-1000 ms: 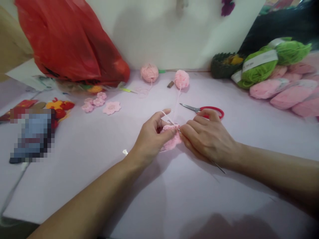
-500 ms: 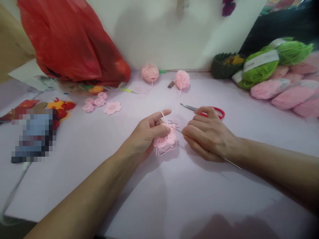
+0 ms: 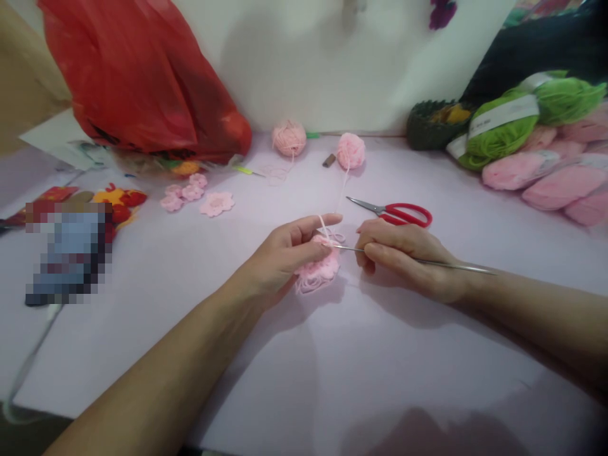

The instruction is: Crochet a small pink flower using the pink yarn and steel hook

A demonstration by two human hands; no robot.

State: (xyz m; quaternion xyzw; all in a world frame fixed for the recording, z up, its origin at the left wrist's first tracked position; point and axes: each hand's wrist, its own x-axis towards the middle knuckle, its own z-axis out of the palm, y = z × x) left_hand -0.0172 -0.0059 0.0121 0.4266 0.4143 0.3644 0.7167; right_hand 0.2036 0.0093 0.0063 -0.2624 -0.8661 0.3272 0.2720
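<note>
the left hand [image 3: 280, 256] reached in from the near left, its index finger stretched out to the right with a pale strand [image 3: 324, 227] crossing it, while its thumb pinched one pink crochet piece [image 3: 319, 271] against the fingers beneath. that piece was held over the middle of the desk [image 3: 380, 373], loose loops hanging at its near edge. the right hand [image 3: 401, 256] came from the right with its fingers curled, pinching one metal hook [image 3: 456, 266] between thumb and fingers; the hook's far left end met the piece beside the left thumb, and its other end lay back across the right wrist.

one pair of red-handled scissors [image 3: 407, 214] lay just beyond the right hand. farther off sat two pink yarn balls [image 3: 351, 152], the right one trailing yarn toward the hands. to the left lay one flat pink flower [image 3: 217, 204] beside a small cluster of pink blossoms [image 3: 183, 194]. at the far right were two green skeins [image 3: 501, 139] and several pink skeins [image 3: 565, 180], too overlapped to count.
</note>
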